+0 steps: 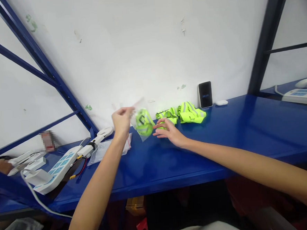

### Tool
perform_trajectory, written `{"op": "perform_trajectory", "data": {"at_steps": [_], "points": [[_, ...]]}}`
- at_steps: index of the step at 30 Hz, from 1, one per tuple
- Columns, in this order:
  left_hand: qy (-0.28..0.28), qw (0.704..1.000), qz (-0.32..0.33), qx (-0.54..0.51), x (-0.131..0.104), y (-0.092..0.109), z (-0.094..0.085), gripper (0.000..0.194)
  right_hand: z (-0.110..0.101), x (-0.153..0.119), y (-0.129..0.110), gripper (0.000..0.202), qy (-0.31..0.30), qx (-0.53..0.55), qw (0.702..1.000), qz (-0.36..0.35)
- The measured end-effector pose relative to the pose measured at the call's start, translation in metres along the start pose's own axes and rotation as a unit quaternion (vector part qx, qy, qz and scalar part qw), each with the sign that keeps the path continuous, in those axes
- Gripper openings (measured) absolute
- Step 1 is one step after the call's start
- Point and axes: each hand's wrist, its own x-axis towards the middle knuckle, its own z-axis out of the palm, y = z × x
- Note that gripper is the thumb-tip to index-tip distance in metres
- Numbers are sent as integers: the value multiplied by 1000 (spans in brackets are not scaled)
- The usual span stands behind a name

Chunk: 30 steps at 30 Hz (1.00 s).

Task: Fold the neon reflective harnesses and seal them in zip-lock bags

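My left hand (123, 121) pinches the top edge of a clear plastic bag and holds it up over the blue table. Inside the bag is a folded neon-yellow cloth bundle (144, 122) with grey stripes and a dark mark. Just right of the bag, my right hand (168, 132) has its fingers apart and holds nothing. Behind that hand, partly covered by it, lies a yellow bundle (171, 113) with reflective stripes. A second, looser yellow bundle (191, 112) rests beside it on the right.
Clear bags (101, 153) lie on the table (237, 130) at the left, near a white fan (105, 132) and a power strip (61, 167). A clock-like device (205, 95) leans on the wall beside a white case (221, 103). Another person's hand (2, 166) is far left.
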Motion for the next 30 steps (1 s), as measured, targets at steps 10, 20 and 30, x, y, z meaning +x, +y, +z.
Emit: {"op": "perform_trajectory", "data": {"at_steps": [10,20,30], "points": [[-343,932,-33,112,-47,31,8,49,3,-6,7,47,-11,96,987,127],[-385,886,85,245,-73,22,5,31,8,-14,-9,32,-7,115,990,76],[-454,845,101,263,-76,29,3,37,0,-12,-12,47,-85,63,993,59]]}}
